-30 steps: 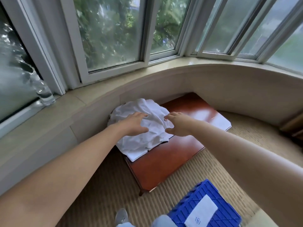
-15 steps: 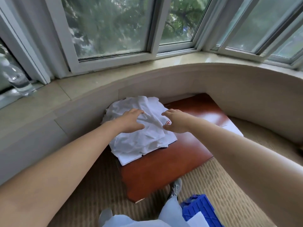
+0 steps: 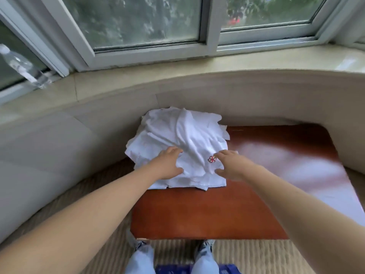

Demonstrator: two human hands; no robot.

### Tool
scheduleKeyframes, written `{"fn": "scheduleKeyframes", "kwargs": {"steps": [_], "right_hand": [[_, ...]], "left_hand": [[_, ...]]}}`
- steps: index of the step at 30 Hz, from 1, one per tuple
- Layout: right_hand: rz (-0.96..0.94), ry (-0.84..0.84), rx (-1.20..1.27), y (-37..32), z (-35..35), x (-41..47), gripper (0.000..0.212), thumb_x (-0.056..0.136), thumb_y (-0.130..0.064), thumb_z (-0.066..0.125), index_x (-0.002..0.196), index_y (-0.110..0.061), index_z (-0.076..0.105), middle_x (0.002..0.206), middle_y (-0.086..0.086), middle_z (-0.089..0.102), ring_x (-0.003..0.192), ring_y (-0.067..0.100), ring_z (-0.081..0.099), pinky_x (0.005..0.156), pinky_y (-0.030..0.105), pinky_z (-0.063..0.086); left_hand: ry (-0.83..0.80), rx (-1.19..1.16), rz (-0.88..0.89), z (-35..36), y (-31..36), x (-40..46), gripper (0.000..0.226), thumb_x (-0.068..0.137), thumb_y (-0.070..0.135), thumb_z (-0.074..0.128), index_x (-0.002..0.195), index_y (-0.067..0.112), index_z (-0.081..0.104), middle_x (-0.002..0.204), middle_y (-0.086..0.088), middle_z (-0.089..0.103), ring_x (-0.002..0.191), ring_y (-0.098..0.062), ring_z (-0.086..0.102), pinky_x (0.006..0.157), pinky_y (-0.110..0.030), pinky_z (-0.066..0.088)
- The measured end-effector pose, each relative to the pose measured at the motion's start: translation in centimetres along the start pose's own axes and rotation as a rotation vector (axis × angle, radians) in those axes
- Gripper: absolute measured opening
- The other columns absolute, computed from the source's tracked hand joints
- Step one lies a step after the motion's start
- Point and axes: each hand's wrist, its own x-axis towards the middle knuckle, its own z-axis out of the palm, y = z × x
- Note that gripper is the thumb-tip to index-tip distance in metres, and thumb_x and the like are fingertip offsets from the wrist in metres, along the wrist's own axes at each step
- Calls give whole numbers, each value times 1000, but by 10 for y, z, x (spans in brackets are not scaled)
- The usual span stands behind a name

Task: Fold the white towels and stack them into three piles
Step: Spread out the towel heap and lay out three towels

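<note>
Reaching into the towel heap (image 3: 183, 143) on the surface's (image 3: 217, 210) far-left corner.
Left hand (image 3: 167, 165) and right hand (image 3: 230, 165), fingers spread and holding nothing, rest equally near on the top towel (image 3: 197, 161), which stretches away from them.

Both arms extended forward. Left hand (image 3: 167, 165) and right hand (image 3: 230, 167) rest palm-down on towel heap (image 3: 183, 135), fingers spread, near its front edge.

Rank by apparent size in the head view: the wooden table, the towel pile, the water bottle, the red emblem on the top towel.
1. Wooden table, largest.
2. Towel pile, covering the table's far left corner.
3. Water bottle on the sill; it is farther off and cut by the frame edge, so its true size is unsure.
4. Red emblem, smallest.
</note>
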Motion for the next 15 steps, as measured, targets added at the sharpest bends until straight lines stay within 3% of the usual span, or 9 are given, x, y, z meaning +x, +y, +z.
{"fn": "scheduleKeyframes", "kwargs": {"steps": [8,15], "right_hand": [[-161,-46,24,27,19,67,70,101,-42,54,160,-21,24,164,1,25,149,26,25,115,41,36],[-175,-74,20,44,28,127,73,100,-41,54,162,-23,19,168,1,17,154,23,15,119,44,32]], "left_hand": [[30,-83,-164,35,0,31,80,94,40,65,160,29,20,165,3,11,149,-27,20,118,-40,31],[18,-72,-242,49,-17,77,88,90,38,66,160,30,14,165,5,5,149,-27,17,112,-46,39]]}}
